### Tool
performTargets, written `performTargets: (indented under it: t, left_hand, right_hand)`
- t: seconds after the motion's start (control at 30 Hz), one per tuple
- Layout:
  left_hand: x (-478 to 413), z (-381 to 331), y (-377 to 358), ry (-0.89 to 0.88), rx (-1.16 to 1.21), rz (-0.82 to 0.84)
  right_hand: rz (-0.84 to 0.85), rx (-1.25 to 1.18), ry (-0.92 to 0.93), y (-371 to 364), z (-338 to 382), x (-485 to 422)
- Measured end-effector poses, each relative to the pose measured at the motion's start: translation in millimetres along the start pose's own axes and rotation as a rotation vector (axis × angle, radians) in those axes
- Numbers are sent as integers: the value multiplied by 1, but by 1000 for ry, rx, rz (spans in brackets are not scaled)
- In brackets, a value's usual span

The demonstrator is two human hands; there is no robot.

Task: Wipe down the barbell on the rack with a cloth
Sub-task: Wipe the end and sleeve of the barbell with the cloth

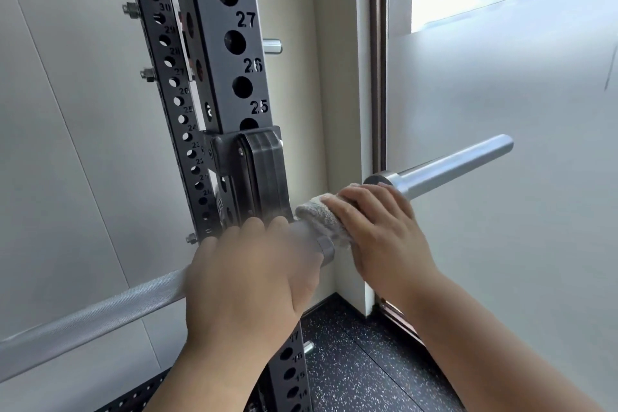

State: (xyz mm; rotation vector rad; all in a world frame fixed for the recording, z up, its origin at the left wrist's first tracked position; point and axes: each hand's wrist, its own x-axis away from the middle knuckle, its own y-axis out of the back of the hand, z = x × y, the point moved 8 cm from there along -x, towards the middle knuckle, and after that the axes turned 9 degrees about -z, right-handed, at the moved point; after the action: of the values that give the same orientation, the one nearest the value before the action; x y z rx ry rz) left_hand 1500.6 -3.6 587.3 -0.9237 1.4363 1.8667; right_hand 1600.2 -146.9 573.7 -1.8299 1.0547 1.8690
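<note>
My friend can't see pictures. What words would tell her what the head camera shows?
A person's right hand presses a pale cloth around a silver barbell resting on a black numbered rack, while the left hand grips the bar beside it. The bar's bare end points toward a frosted window.

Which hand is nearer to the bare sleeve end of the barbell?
The right hand. It presses the cloth on the bar just beside the sleeve. The left hand grips the shaft farther away, on the other side of the cloth.
</note>
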Motion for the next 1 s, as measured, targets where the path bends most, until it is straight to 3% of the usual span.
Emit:
performTargets:
  t: [0.13,0.3,0.37,0.5,0.73,0.9,1.0]
  left_hand:
    - [0,0,0,10,6,41]
    - [-1,1,0,63,45,78]
    - [-6,1,4,101,90,39]
    - [-22,-19,15,96,135,-54]
    - [-57,-89,-20,52,-21,217]
    - [-73,-123,-37,102,-32,254]
    - [-78,-132,-49,120,-31,241]
  right_hand:
    - [-158,81,-147,23,-42,5]
    - [-346,-62,-281,42,-77,4]
    - [-320,-128,-288,28,-75,1]
    - [-191,-212,-85,-8,-39,16]
    - [-155,-233,133,-5,-80,15]
    - [-165,-440,32,-9,-113,13]
    - [-119,-412,-37,-19,-154,9]
